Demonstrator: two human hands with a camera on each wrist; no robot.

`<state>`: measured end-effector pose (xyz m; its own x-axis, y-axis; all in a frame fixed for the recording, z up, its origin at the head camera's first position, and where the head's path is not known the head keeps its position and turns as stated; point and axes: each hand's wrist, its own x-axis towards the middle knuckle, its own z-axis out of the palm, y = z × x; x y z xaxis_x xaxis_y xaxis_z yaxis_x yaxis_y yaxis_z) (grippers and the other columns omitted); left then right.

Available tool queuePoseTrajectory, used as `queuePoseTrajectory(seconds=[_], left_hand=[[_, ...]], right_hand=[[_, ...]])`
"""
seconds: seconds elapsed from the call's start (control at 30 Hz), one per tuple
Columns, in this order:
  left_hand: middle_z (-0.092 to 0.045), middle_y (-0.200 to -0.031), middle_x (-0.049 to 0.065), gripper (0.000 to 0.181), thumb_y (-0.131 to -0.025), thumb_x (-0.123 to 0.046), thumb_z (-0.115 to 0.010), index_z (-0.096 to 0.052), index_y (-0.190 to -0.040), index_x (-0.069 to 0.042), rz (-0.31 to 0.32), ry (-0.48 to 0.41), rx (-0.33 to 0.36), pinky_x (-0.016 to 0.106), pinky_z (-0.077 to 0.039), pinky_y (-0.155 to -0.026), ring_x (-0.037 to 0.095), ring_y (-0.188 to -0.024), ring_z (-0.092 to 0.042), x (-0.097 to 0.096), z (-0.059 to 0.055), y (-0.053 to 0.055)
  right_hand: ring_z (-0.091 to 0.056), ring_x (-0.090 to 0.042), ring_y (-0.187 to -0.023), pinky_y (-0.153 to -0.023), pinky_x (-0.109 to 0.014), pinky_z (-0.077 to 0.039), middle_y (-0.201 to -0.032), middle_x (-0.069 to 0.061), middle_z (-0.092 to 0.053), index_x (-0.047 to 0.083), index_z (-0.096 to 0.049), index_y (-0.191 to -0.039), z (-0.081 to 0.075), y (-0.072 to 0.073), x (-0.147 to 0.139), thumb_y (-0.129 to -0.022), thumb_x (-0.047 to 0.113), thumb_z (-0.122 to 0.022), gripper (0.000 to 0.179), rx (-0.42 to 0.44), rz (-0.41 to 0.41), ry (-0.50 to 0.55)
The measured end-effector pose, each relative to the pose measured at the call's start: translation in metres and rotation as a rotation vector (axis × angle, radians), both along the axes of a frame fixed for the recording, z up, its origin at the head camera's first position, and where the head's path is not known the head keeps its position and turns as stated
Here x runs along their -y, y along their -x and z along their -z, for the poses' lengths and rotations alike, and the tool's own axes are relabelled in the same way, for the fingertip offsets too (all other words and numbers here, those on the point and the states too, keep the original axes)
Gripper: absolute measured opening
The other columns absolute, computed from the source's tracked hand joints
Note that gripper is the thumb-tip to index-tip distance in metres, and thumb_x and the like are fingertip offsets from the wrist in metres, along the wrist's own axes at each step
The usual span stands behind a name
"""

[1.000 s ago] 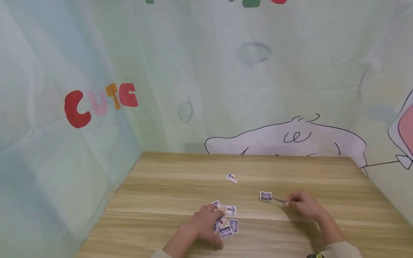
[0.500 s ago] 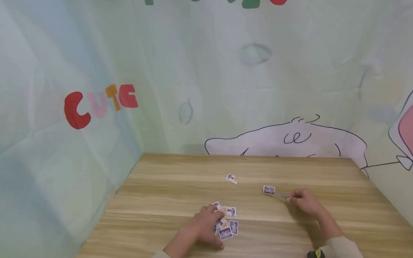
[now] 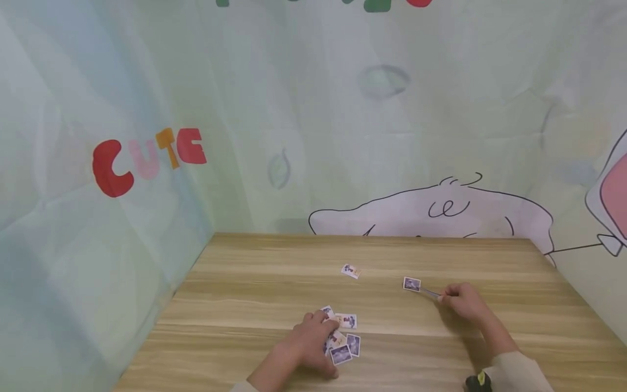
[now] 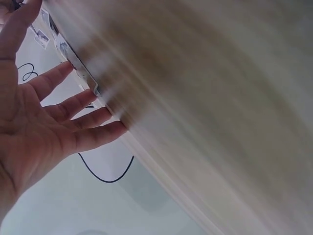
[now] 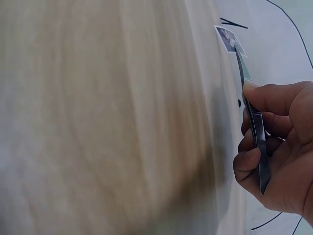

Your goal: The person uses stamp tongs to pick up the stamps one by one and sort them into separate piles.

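Observation:
In the head view my right hand point(image 3: 465, 301) pinches a pair of metal tweezers point(image 5: 254, 122), whose tips hold one edge of a small picture card point(image 3: 412, 284). The right wrist view shows this card point(image 5: 230, 39) with a white border and a dark picture, off the tabletop. My left hand point(image 3: 311, 342) rests with spread, straight fingers at the left side of a loose group of small cards point(image 3: 337, 340). Its fingertips touch the table and the cards nearest them, and the hand hides part of that group.
One more card point(image 3: 350, 271) lies alone farther back on the wooden table point(image 3: 245, 283). A printed cloth backdrop point(image 3: 294, 109) rises behind the table and along its left side. A dark band with a yellow mark point(image 3: 478, 382) sits by the right sleeve.
My right hand has carried the tweezers and the card slightly away from me and to the right. My left hand has stayed in place by the cards.

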<state>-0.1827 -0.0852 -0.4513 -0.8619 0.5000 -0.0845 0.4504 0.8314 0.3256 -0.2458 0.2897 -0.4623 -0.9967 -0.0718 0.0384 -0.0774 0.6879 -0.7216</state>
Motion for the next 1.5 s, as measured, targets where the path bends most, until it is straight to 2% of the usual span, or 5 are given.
queuePoseTrajectory(seconds=[0.2, 0.4, 0.9, 1.2, 1.5], left_hand=[[-0.046, -0.126, 0.009, 0.088, -0.049, -0.044, -0.084, -0.055, -0.127, -0.015, -0.001, -0.006, 0.018, 0.043, -0.046, -0.083, 0.025, -0.107, -0.043, 0.001, -0.001, 0.000], [-0.045, -0.131, 0.011, 0.088, -0.050, -0.044, -0.084, -0.054, -0.128, -0.015, 0.010, -0.003, 0.006, 0.045, -0.044, -0.089, 0.028, -0.113, -0.043, 0.003, 0.000, 0.000], [-0.045, -0.131, 0.012, 0.088, -0.051, -0.044, -0.084, -0.054, -0.128, -0.015, 0.028, -0.013, 0.021, 0.046, -0.045, -0.087, 0.029, -0.113, -0.043, 0.004, -0.001, -0.001], [-0.043, -0.134, 0.013, 0.089, -0.051, -0.043, -0.084, -0.053, -0.129, -0.015, 0.020, -0.007, 0.018, 0.048, -0.044, -0.088, 0.030, -0.116, -0.042, 0.002, -0.001, -0.001], [-0.041, -0.135, 0.014, 0.090, -0.051, -0.044, -0.084, -0.053, -0.130, -0.016, 0.018, 0.009, 0.021, 0.048, -0.043, -0.089, 0.032, -0.118, -0.041, 0.002, 0.000, -0.001]], right_hand=[[-0.046, -0.018, -0.066, -0.057, -0.031, -0.039, -0.072, -0.004, -0.056, -0.006, -0.064, -0.080, 0.003, 0.006, 0.000, -0.082, 0.007, -0.062, 0.013, -0.014, 0.027, -0.024], [-0.047, -0.018, -0.066, -0.057, -0.030, -0.039, -0.072, -0.004, -0.057, -0.003, -0.065, -0.079, 0.003, 0.008, 0.001, -0.081, 0.008, -0.063, 0.011, -0.025, 0.043, -0.045], [-0.049, -0.019, -0.063, -0.055, -0.030, -0.042, -0.068, -0.004, -0.057, -0.006, -0.063, -0.079, 0.000, 0.002, 0.008, -0.076, 0.004, -0.065, 0.011, -0.017, 0.101, -0.047], [-0.052, -0.022, -0.067, -0.058, -0.032, -0.044, -0.073, -0.007, -0.059, -0.008, -0.063, -0.084, -0.003, 0.002, 0.007, -0.079, 0.007, -0.064, 0.015, 0.022, 0.119, -0.012], [-0.051, -0.020, -0.063, -0.056, -0.031, -0.043, -0.067, -0.004, -0.057, -0.007, -0.064, -0.082, 0.000, -0.001, 0.000, -0.078, 0.007, -0.065, 0.014, 0.017, 0.144, -0.018]])
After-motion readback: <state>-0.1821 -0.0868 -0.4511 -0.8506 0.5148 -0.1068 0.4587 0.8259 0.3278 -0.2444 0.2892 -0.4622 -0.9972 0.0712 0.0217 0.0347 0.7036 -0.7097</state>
